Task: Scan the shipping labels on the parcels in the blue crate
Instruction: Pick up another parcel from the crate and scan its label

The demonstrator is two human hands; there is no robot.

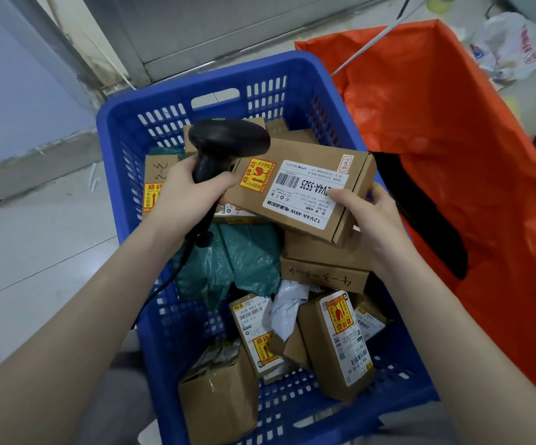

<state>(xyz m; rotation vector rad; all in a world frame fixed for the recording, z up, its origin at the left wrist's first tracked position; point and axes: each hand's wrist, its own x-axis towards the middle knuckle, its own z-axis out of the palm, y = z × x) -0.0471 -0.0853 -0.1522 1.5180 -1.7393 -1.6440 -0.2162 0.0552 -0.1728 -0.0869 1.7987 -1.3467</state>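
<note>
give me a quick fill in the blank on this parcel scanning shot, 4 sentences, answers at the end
1. The left hand grips a black ____ by its handle.
2. The right hand holds a cardboard box above the ____ crate.
3. Beside the white label on that box sits a yellow and ____ fragile sticker.
4. To the right of the crate stands an open ____ bag.

Missing words: scanner; blue; red; orange

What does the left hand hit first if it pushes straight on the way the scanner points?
Probably the held cardboard box: the left hand aims the scanner rightward at its near end, seemingly already touching it. Depth is unclear.
</note>
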